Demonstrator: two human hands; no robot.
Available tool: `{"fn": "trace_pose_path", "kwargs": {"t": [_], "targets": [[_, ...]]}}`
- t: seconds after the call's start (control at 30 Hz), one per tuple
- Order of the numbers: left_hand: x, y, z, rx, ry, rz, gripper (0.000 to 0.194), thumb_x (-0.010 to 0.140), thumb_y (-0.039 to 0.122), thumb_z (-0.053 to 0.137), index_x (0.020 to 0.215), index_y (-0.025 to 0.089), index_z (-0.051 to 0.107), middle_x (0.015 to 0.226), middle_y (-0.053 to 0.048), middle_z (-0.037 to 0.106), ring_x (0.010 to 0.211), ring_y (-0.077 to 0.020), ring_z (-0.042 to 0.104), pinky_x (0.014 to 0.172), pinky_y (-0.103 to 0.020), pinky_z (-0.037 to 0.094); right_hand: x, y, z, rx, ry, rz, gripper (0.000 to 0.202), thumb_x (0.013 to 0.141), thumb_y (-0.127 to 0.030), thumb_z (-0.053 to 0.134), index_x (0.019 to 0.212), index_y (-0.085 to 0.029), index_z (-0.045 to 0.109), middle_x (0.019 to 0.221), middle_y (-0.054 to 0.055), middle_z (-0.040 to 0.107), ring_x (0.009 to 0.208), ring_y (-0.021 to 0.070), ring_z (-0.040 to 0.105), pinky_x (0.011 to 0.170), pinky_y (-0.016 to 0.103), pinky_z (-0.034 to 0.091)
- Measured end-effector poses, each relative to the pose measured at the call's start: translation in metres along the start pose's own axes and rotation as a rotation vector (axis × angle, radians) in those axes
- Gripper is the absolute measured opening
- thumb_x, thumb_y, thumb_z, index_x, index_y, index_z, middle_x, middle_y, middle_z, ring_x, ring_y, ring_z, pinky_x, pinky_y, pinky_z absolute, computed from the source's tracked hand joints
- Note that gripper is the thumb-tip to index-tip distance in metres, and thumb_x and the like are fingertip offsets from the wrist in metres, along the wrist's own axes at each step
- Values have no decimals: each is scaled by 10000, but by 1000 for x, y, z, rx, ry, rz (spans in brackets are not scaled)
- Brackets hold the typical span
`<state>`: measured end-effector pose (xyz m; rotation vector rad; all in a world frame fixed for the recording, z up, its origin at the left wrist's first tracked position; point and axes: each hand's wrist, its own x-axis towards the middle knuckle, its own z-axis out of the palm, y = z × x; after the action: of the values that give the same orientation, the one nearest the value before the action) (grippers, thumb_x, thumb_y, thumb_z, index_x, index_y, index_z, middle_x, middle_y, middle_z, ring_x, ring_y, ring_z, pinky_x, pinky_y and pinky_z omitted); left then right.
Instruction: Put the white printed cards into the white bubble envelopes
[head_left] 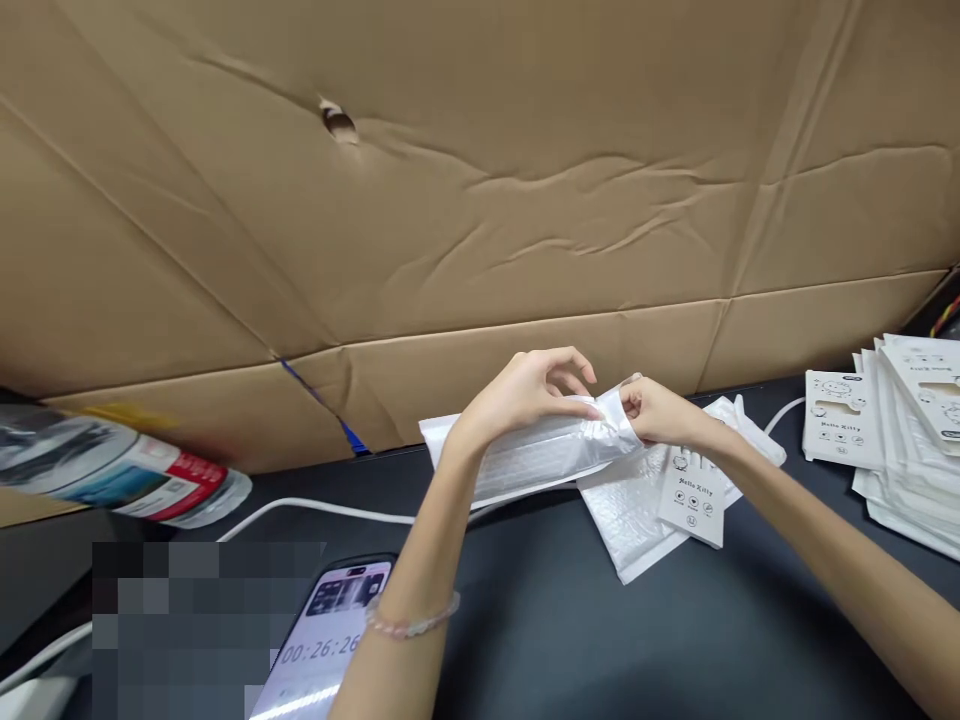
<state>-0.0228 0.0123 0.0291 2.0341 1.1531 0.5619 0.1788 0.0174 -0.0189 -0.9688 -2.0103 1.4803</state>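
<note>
A white bubble mailer (529, 465) is held slanting above the dark table, its right end raised. My left hand (517, 395) is at its upper edge, thumb lying on the front face and fingers curled above and partly behind it. At the mailer's crumpled right end, my right hand (656, 410) has its fingers closed on the film; the fingertips are partly hidden. Below the right wrist lies another white bubble mailer (619, 515), with a white printed Hello Kitty card (694, 495) on top.
At the right is a stack of white mailers (907, 490) with printed cards (840, 415). A phone (322, 640) showing a timer lies by my left forearm. A plastic bottle (127, 465) is at the left. A white cable (322, 507) crosses the table; cardboard (480, 220) stands behind.
</note>
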Motion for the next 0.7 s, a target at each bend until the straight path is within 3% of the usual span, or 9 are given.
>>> {"fn": "trace_pose_path", "kwargs": {"t": [0.23,0.33,0.43,0.5,0.53,0.63,0.7], "targets": [[-2,7,1,157,54,56,387,739,534,696,946,213,632,936,-4,737,898,-192,675,827,-279,491,8,14,9,41,107,5,162,620,-206,599,574,-171,448,540,-61,348,515,56,297,456,196,236],[-14,7,-15,226,83,36,416,798,572,620,1040,235,646,1072,-10,719,1005,-204,654,897,-291,485,3,4,-3,66,151,59,159,579,-206,626,576,-163,473,548,-61,361,509,48,289,447,194,215],[-32,-7,-40,323,218,-143,530,771,621,625,1139,240,637,1210,-40,679,1112,-234,613,963,-310,461,-5,-9,-16,105,228,90,150,556,-190,618,551,-158,472,542,-68,323,496,30,227,433,189,175],[-41,-21,-54,344,254,-305,590,751,663,615,1132,214,661,1180,-72,693,1063,-259,625,938,-333,473,-8,-14,-22,145,292,69,158,551,-173,583,510,-162,431,532,-74,285,487,21,200,426,187,167],[-44,-27,-59,330,198,-330,572,779,671,571,1099,212,688,1137,-68,710,1027,-260,632,909,-331,482,-9,-15,-23,164,314,53,160,549,-166,567,496,-163,415,531,-73,282,484,19,204,422,185,172],[-46,-35,-64,241,75,-263,492,809,644,533,880,211,758,909,-26,744,843,-217,649,746,-269,503,-9,-14,-21,167,307,24,124,544,-153,543,489,-159,432,543,-60,344,473,20,266,407,180,219],[-45,-33,-62,221,121,-216,444,783,612,579,745,208,759,742,-4,715,702,-178,621,626,-235,481,-7,-12,-20,146,271,33,52,536,-150,541,518,-152,493,561,-47,406,470,28,322,400,182,261]]}}
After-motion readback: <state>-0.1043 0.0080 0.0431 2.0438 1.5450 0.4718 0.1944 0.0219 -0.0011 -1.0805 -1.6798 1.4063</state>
